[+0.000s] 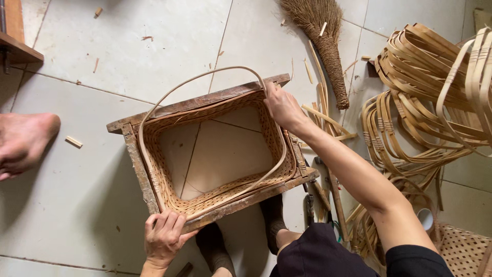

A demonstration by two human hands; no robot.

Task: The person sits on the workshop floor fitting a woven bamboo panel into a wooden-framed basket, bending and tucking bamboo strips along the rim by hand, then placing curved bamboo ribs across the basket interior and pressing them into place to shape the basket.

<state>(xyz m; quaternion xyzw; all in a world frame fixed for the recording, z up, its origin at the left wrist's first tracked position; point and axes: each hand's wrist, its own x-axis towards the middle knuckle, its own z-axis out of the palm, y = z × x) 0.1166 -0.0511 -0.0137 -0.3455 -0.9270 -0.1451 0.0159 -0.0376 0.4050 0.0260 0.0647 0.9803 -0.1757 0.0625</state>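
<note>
You are gripping the wooden frame (134, 154) with your left hand (164, 237) while your right hand (283, 106) is pinching the cane strip (205, 77); be keeping it flush along the woven basket (266, 128) rim

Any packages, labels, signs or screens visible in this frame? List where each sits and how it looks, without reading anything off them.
None in view: no package, label, sign or screen.
What is there: a wooden frame lined with woven basket wall, steadied by the left hand; the right hand bends a cane strip along the rim; a broom and bundled cane strips lie on the tiled floor.
</note>
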